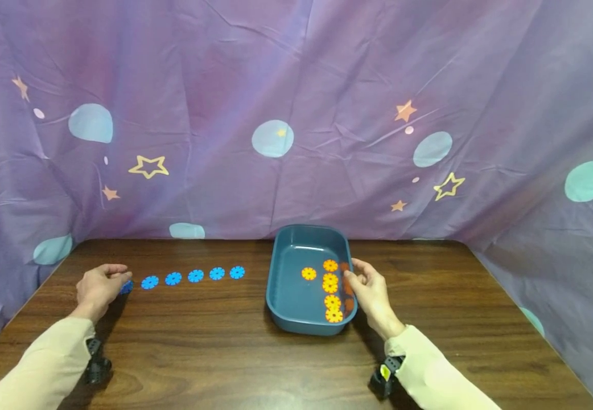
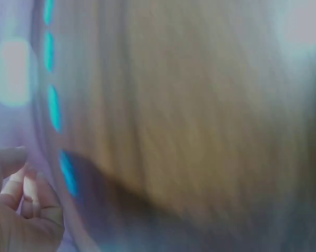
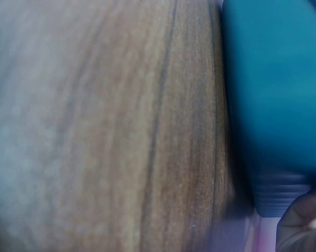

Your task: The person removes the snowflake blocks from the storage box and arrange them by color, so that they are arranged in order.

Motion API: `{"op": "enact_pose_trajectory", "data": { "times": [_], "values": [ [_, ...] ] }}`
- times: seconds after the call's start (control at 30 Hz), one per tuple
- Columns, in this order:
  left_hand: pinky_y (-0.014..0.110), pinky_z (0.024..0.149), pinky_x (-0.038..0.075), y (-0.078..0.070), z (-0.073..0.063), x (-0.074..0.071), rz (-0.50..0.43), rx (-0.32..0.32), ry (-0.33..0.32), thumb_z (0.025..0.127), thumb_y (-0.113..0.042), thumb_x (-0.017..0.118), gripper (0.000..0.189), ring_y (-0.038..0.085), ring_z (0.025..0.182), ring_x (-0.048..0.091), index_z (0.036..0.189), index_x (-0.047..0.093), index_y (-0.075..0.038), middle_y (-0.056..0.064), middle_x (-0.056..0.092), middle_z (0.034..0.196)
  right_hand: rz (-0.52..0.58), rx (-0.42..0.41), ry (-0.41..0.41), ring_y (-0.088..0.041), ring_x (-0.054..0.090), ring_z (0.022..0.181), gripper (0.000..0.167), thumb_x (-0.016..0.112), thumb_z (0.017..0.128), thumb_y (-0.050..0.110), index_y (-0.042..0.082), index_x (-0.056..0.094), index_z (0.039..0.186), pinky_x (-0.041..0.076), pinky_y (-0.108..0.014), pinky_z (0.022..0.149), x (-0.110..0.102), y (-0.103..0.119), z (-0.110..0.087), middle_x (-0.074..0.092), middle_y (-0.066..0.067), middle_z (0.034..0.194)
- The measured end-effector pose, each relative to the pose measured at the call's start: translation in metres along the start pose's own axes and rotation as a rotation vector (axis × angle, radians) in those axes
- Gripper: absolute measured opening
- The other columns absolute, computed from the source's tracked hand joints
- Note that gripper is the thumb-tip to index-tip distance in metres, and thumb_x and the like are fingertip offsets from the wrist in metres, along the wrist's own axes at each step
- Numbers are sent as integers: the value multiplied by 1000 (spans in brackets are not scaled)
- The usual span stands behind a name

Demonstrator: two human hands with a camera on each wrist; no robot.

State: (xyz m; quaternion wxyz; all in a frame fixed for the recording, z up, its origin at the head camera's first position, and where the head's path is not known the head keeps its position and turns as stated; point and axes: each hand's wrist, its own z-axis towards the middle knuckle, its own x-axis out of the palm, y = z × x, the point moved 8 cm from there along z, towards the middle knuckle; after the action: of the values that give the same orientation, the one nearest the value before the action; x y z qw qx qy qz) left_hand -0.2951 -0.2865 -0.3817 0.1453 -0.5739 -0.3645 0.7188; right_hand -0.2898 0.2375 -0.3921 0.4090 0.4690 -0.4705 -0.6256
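Note:
At the table's left, my left hand (image 1: pixel 98 287) hovers over the leftmost blue notched plastic disc (image 1: pixel 126 287), fingertips right above it and partly covering it. In the left wrist view, the fingers (image 2: pixel 42 197) are loosely bent, with nothing visible between them, and that disc (image 2: pixel 68 173) lies on the table. My right hand (image 1: pixel 373 290) grips the right rim of a teal plastic bin (image 1: pixel 296 326), thumb over the inside and fingers at the outer wall. Several yellow notched discs (image 1: pixel 330 280) lie in the bin, mostly along its right side.
More blue discs (image 1: pixel 196 276) form a spaced row from the left hand towards the bin. The brown wooden table (image 1: pixel 199 364) ends at the back against a purple curtain (image 1: pixel 214 114) with stars and planets.

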Motion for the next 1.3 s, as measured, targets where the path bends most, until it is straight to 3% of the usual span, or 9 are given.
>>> {"op": "enact_pose_trajectory", "data": {
  "times": [0.13, 0.2, 0.3, 0.43, 0.6, 0.73, 0.93, 1.1, 1.3],
  "values": [
    [38, 77, 40, -37, -5, 16, -66, 91, 37, 87, -22, 63, 36, 29, 91, 59, 113, 62, 4, 15, 71, 95, -1, 9, 4, -4, 48, 53, 41, 57, 91, 6, -6, 48, 129, 41, -18, 50, 0, -1, 0, 51, 3, 60],
    [29, 73, 42, -59, -10, 28, -108, 140, 88, 88, -23, 64, 37, 13, 79, 60, 114, 62, 3, 13, 71, 96, 2, 10, 5, -5, 50, 53, 41, 57, 91, 6, -6, 48, 129, 42, -18, 51, 0, -2, 0, 52, 2, 60],
    [21, 67, 44, -94, -22, 49, -178, 204, 188, 88, -23, 64, 36, 1, 75, 57, 116, 62, 0, 14, 70, 103, 8, 5, 0, -5, 50, 54, 40, 57, 91, 5, -6, 49, 128, 42, -17, 50, 0, -3, 1, 52, 1, 60],
    [28, 70, 52, -138, -44, 77, -304, 277, 307, 88, -18, 64, 32, 13, 83, 64, 114, 62, 0, 17, 68, 105, 12, 0, -7, -5, 48, 54, 38, 57, 91, 5, -5, 51, 127, 41, -17, 50, 0, -2, 0, 51, 1, 61],
    [39, 75, 56, -185, -76, 118, -479, 325, 465, 86, -7, 65, 25, 30, 87, 67, 108, 64, 4, 20, 69, 99, 16, 6, -5, -6, 53, 55, 39, 57, 91, 5, -6, 50, 128, 45, -18, 53, 0, -2, 0, 54, 1, 61],
    [31, 70, 57, -215, -103, 146, -464, 402, 536, 83, -6, 68, 21, 22, 80, 69, 103, 67, 1, 15, 71, 93, 22, 13, 2, -5, 52, 55, 40, 57, 91, 6, -6, 49, 128, 45, -18, 53, 0, -3, 0, 54, 2, 61],
    [23, 69, 53, -245, -130, 176, -299, 567, 549, 79, -12, 74, 18, 15, 77, 68, 95, 70, -5, 7, 72, 85, 11, 14, -15, -6, 49, 55, 38, 57, 90, 4, -4, 52, 126, 42, -17, 51, 0, -4, 0, 52, 0, 62],
    [21, 70, 50, -256, -139, 197, -240, 587, 599, 75, -12, 77, 21, 14, 76, 67, 93, 70, -3, 6, 72, 83, 2, 5, -22, -7, 48, 56, 38, 58, 90, 4, -4, 52, 126, 40, -17, 50, -1, -4, 1, 51, -3, 63],
    [20, 69, 48, -258, -144, 214, -184, 552, 643, 72, -11, 80, 20, 12, 75, 66, 88, 70, -3, 5, 73, 81, -3, 2, -18, -5, 46, 55, 38, 57, 90, 4, -4, 52, 127, 39, -17, 50, -1, -4, 1, 49, -1, 62]
  ]
}}
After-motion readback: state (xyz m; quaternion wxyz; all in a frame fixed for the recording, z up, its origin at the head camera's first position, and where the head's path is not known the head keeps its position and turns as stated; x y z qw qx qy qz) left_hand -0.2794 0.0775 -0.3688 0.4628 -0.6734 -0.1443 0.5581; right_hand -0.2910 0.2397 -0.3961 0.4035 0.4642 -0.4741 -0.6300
